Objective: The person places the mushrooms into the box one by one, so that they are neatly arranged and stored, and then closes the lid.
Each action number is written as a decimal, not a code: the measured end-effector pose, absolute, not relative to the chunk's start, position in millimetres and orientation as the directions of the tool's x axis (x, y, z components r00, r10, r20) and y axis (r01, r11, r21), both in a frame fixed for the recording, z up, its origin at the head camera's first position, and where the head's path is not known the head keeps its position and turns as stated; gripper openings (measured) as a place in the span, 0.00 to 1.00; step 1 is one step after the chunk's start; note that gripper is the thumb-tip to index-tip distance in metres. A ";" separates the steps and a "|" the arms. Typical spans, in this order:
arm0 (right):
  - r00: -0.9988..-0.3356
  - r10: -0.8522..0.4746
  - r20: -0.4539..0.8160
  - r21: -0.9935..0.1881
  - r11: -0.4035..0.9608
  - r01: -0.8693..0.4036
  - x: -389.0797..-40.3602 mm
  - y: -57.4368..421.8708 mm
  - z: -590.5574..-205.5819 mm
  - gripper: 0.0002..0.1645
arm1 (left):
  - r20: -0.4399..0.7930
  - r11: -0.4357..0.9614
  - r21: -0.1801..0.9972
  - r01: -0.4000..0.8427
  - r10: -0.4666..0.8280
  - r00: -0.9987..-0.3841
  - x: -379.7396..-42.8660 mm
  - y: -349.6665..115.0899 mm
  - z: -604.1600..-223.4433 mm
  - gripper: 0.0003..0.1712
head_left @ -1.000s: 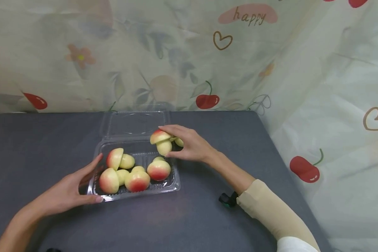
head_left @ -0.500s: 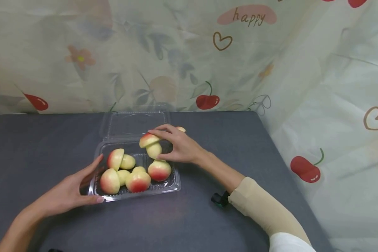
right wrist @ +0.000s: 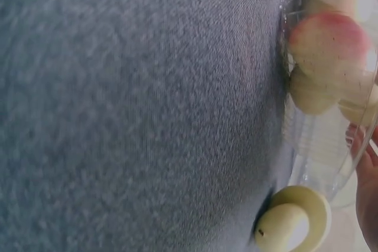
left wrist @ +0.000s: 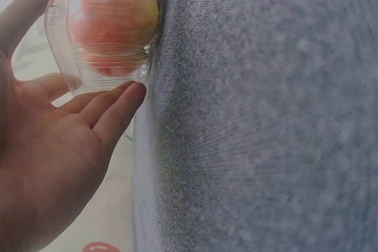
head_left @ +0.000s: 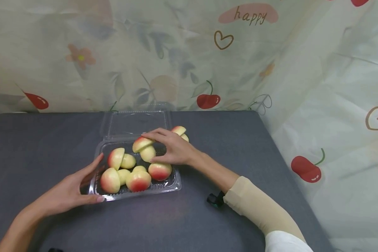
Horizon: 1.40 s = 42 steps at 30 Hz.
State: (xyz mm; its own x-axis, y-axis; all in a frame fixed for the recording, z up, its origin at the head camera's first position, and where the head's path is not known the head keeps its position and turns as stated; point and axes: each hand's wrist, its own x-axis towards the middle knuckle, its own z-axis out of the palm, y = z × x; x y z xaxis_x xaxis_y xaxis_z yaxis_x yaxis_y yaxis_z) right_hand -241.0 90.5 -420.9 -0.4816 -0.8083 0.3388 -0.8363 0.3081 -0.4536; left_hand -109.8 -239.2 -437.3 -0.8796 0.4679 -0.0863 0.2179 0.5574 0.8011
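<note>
My left hand [head_left: 67, 192] rests at the left end of a clear plastic clamshell box [head_left: 141, 194], thumb at the front corner and straight fingers along the side. In the left wrist view, the fingers [left wrist: 112, 113] touch the box wall. My right hand [head_left: 177, 148] pinches a toy mushroom [head_left: 147, 153] with red-yellow cap and pale stem, over the box's back middle. Several similar mushrooms lie inside, among them one at the back left [head_left: 116, 159] and one at the front right [head_left: 160, 172].
Another toy mushroom [head_left: 179, 131] lies on the grey table behind my right hand, beyond the box's back right corner. The box's clear lid [head_left: 137, 122] is folded back toward the patterned curtain [head_left: 163, 52]. A black wrist device [head_left: 215, 199] hangs below my right forearm.
My right hand has moved left with the mushroom, from the box's back right corner toward its middle. The mushroom behind the hand now shows more. My left hand has stayed put.
</note>
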 end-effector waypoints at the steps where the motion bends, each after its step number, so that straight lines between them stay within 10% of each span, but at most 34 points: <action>1: -0.482 -0.808 0.338 -0.456 0.307 -0.835 -240.9 89.7 -421.1 0.43 | -0.084 0.559 0.799 0.220 0.467 -0.880 -109.8 -239.1 -437.1 0.66; 42: -0.640 -0.761 0.107 -0.444 0.540 -0.715 -223.2 70.2 -415.9 0.46 | -0.096 0.553 0.808 0.201 0.460 -0.883 -107.6 -237.0 -437.4 0.68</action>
